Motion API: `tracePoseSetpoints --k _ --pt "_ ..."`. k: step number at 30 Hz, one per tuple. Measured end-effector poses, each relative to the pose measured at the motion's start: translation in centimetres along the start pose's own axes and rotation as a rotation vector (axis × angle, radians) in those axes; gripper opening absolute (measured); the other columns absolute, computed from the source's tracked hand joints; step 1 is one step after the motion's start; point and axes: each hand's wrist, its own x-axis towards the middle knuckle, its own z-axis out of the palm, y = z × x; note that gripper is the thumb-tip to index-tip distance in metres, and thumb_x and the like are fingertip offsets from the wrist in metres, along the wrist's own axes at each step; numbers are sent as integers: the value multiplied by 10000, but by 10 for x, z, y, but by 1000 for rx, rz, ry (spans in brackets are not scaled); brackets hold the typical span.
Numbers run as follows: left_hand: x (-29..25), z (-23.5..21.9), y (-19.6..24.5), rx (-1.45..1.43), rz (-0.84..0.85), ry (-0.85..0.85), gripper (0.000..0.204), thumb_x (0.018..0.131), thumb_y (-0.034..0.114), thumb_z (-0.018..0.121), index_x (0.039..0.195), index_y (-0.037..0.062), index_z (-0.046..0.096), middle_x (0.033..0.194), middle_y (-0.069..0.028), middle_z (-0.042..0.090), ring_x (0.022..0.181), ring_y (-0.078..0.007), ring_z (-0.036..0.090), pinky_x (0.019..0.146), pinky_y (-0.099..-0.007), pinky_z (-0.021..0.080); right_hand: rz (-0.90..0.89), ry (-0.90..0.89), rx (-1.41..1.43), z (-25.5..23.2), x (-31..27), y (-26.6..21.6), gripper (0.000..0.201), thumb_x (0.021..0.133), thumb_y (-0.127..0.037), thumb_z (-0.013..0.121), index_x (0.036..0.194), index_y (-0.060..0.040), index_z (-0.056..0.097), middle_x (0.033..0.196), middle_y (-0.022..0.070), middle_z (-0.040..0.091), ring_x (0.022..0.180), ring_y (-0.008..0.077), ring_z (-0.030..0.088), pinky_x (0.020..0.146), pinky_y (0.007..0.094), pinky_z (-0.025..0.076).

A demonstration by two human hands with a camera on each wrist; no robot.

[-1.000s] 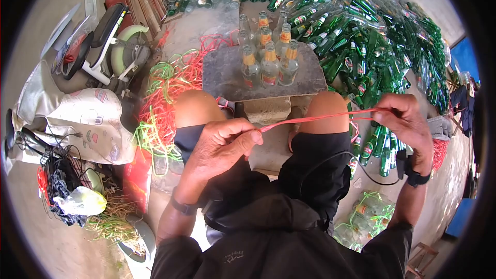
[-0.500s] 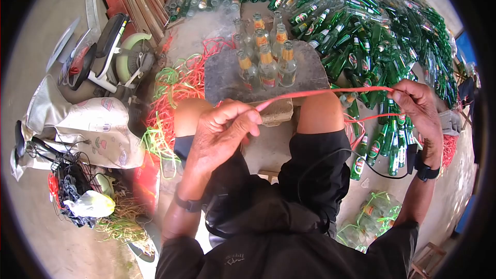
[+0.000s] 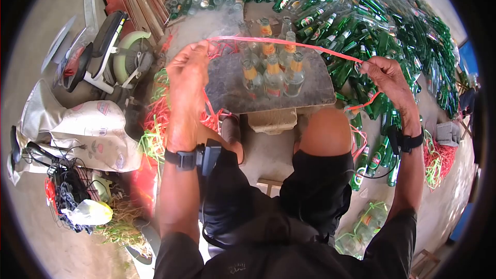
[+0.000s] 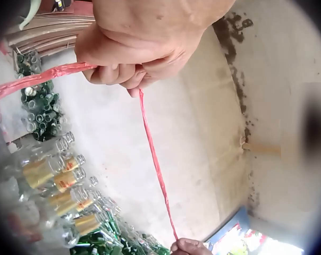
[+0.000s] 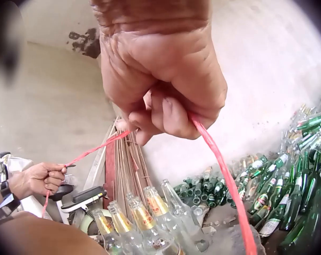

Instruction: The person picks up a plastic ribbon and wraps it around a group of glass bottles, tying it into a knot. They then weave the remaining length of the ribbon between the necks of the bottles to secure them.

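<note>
A red plastic strap (image 3: 289,43) runs stretched between both hands, above a cluster of clear glass bottles (image 3: 274,75) with yellow neck labels. My left hand (image 3: 187,75) grips one part of it with curled fingers, and a loose end hangs below that hand. On the other side my right hand (image 3: 387,78) pinches the strap, its tail trailing down towards the right knee. In the left wrist view the strap (image 4: 155,154) leads from the fist to the far hand. The bottles stand upright on a dark slab (image 3: 222,85) in front of the knees.
A large heap of green bottles (image 3: 356,46) fills the back right. Tangled red and green straps (image 3: 155,108) lie left of the slab. Further left are a white scooter-like seat frame (image 3: 101,75) and a pale printed cloth (image 3: 98,129). Strapped clear bottles (image 3: 361,230) lie at the lower right.
Both hands have risen and moved forward, the left one outwards to the left as well. The strap between them is now longer and spans over the bottles.
</note>
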Motion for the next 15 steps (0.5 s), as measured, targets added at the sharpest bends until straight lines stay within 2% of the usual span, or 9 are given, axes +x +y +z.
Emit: tracePoseSetpoints --k 2,4,6,8,10,12,14,15 --pt "22 0 -7 -14 8 17 196 1017 212 636 937 42 691 579 114 364 471 -5 267 438 -229 183 97 -16 128 6 14 -4 289 1031 -268 609 879 -42 708 611 -80 432 540 27 355 484 243 263" --pt "41 3 -13 -34 -19 45 182 1011 204 642 961 38 696 573 118 352 469 -5 253 431 -234 176 87 2 161 17 33 -1 314 1034 -318 604 894 -61 715 613 -89 422 534 19 333 479 233 236" --pt "60 8 -24 -28 -8 54 178 1006 204 649 969 39 706 574 119 361 469 -5 253 427 -235 173 147 130 207 28 55 3 330 1023 -358 619 902 -68 720 623 -87 436 532 19 335 479 231 228" --pt "79 13 -38 -23 2 64 176 1002 204 656 978 40 716 576 119 371 468 -5 254 423 -237 171 127 144 233 41 81 18 347 1015 -390 625 921 -74 732 637 -85 447 540 15 344 477 229 222" --pt "96 18 -56 35 8 129 181 982 217 684 959 47 740 580 115 401 472 -5 272 420 -236 181 109 248 254 56 105 25 326 1013 -373 626 936 -80 745 651 -85 454 550 12 342 478 229 219" --pt "109 23 -74 49 -21 148 182 970 225 698 929 55 748 582 109 417 471 -9 284 418 -238 188 143 229 284 68 130 35 285 999 -327 649 947 -66 752 664 -85 464 583 17 368 502 230 256" --pt "121 27 -94 61 -49 167 185 957 233 712 900 63 756 585 104 433 470 -12 296 416 -240 196 46 298 303 90 161 63 246 982 -279 672 971 -48 753 691 -78 498 618 27 402 542 233 309" --pt "126 27 -107 48 -58 175 169 936 200 711 877 51 763 600 92 455 510 -29 328 462 -253 234 92 291 327 96 169 65 222 970 -244 688 967 -33 755 711 -71 528 646 39 436 578 240 351"
